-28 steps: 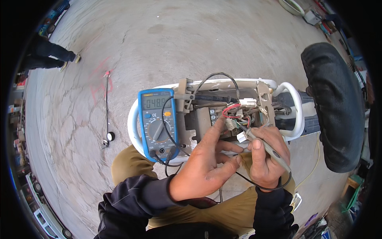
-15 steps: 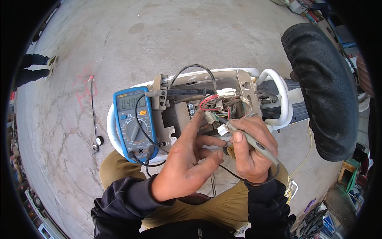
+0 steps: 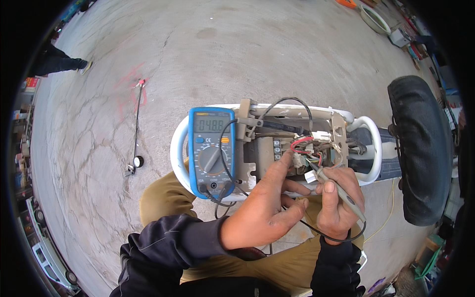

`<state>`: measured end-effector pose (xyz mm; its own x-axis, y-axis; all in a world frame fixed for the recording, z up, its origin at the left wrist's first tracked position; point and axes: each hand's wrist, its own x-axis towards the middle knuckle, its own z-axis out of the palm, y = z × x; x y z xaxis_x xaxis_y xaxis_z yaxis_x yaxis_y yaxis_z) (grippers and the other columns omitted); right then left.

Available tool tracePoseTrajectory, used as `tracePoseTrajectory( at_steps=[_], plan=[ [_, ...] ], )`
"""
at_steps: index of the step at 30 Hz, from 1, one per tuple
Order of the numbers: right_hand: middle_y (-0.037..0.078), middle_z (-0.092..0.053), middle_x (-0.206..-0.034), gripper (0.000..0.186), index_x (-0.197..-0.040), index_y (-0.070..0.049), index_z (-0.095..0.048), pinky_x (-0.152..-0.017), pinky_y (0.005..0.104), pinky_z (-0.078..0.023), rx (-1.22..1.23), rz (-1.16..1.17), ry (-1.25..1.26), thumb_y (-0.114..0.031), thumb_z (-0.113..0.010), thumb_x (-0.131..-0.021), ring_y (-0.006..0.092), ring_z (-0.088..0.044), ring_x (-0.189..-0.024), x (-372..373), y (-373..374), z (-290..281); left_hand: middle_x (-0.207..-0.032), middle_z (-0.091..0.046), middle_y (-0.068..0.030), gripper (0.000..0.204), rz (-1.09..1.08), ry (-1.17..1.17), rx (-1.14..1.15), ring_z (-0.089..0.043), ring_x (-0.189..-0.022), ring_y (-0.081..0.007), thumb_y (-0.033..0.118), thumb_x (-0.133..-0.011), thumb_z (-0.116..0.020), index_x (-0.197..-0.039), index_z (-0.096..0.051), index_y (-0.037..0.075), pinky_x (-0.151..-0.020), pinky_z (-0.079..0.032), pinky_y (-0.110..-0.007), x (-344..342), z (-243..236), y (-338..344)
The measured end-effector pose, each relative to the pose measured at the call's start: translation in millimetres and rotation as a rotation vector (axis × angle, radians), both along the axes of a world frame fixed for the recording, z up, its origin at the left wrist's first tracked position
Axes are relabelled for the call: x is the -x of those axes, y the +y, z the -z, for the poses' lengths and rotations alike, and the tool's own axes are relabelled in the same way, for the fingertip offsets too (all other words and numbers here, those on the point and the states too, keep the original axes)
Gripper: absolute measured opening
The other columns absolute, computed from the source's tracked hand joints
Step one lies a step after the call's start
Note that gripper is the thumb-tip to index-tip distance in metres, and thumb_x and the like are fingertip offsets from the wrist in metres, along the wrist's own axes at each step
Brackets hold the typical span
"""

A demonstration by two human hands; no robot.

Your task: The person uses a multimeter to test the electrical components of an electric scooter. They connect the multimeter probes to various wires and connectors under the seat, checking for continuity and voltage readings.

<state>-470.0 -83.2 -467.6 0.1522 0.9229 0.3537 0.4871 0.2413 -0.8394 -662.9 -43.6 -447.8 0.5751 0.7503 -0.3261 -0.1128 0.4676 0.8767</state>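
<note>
My right hand (image 3: 339, 203) is closed around a grey test probe (image 3: 347, 197), its tip reaching into a bundle of thin wires with white plug connectors (image 3: 321, 136). Beside it, my left hand (image 3: 264, 210) has its index finger stretched to the connectors near the red wires (image 3: 299, 144); its thumb and other fingers are apart. The blue multimeter (image 3: 213, 153) rests on the left end of a white tubular frame (image 3: 180, 166), its display lit with digits. A second probe (image 3: 279, 127) lies across the wiring compartment, and its contact point is hard to make out.
At the right stands a black padded seat-like piece (image 3: 420, 148). A thin rod with a round gauge (image 3: 138, 161) lies on the concrete floor to the left. Another person's leg (image 3: 64, 64) shows at upper left. A pale basin (image 3: 374, 20) and clutter line the far right edge.
The whole view has shifted, so the frame, meter and hands sit further right. Both hands keep their places at the wires. At upper left, one shoe shows instead of two.
</note>
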Motion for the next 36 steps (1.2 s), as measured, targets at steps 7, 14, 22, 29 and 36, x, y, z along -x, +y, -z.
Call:
tracePoseTrajectory(
  at_steps=[7,14,22,29,36],
  plan=[
    [0.018,-0.073,-0.097,0.018,-0.114,0.006,-0.071,-0.071,0.0363,-0.056,-0.010,-0.002,-0.015,-0.004,-0.066,-0.101,0.0259,-0.069,-0.079,0,0,3,-0.139,-0.059,-0.0235,0.093,0.007,0.010,-0.025,-0.064,-0.122,-0.0203,-0.004,-0.100,-0.066,-0.171,-0.007,-0.008,-0.090,-0.061,-0.030,0,5,-3],
    [0.018,-0.072,-0.096,0.018,-0.114,0.007,-0.071,-0.068,0.0351,-0.055,-0.003,0.023,0.011,-0.005,-0.065,-0.102,0.0229,-0.067,-0.073,3,0,3,-0.155,-0.046,-0.0237,0.093,-0.021,0.000,-0.072,-0.064,-0.123,-0.0223,-0.005,-0.098,-0.067,-0.170,-0.008,-0.010,-0.089,-0.062,-0.031,-3,9,-3],
    [0.017,-0.071,-0.095,0.020,-0.113,0.008,-0.070,-0.068,0.0345,-0.054,0.009,0.035,0.029,-0.009,-0.064,-0.103,0.0213,-0.066,-0.070,4,-2,5,-0.152,-0.045,-0.0249,0.092,-0.027,0.002,-0.096,-0.066,-0.121,-0.0234,-0.004,-0.097,-0.067,-0.169,-0.009,-0.012,-0.086,-0.063,-0.030,-4,12,-4],
    [0.016,-0.071,-0.095,0.021,-0.114,0.007,-0.071,-0.068,0.0339,-0.053,-0.013,-0.009,0.000,-0.010,-0.064,-0.104,0.0206,-0.066,-0.071,5,3,5,-0.149,-0.041,-0.0258,0.091,-0.062,-0.003,-0.149,-0.068,-0.115,-0.0244,-0.004,-0.096,-0.068,-0.167,-0.011,-0.015,-0.084,-0.063,-0.031,-4,14,-5],
    [0.014,-0.068,-0.100,0.022,-0.115,0.007,-0.071,-0.066,0.0282,-0.051,-0.012,0.011,0.012,-0.012,-0.063,-0.106,0.0145,-0.064,-0.071,3,1,9,-0.146,-0.045,-0.0253,0.090,-0.059,-0.040,-0.097,-0.067,-0.115,-0.0213,-0.004,-0.096,-0.068,-0.166,-0.014,-0.016,-0.081,-0.063,-0.029,-5,15,-5]
  ],
)
